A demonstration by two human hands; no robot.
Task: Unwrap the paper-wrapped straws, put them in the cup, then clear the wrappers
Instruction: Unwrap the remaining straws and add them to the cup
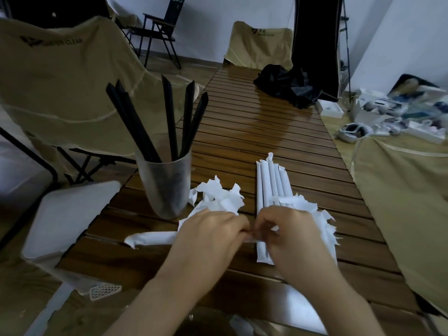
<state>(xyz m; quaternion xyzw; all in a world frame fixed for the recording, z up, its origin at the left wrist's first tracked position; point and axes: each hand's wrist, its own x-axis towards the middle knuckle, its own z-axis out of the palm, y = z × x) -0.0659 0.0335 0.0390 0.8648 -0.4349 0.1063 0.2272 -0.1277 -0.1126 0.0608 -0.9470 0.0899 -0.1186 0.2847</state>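
Observation:
A frosted cup (164, 185) on the slatted wooden table (254, 122) holds several black straws (169, 117). Just right of it lies a heap of torn white wrappers (218, 197). A row of paper-wrapped straws (271, 187) lies lengthwise to the right of the heap, with more torn paper (324, 224) beside it. My left hand (208, 236) grips one wrapped straw (150, 238) lying crosswise, its long end sticking out to the left. My right hand (291, 234) pinches the near end of that same straw, fingertips meeting those of my left hand.
A white lidded bin (65, 219) stands off the table's left edge. Beige folding chairs (60, 81) surround the table. A black cloth (286, 86) lies at the far end. White boxes and headsets (388, 117) clutter the right side.

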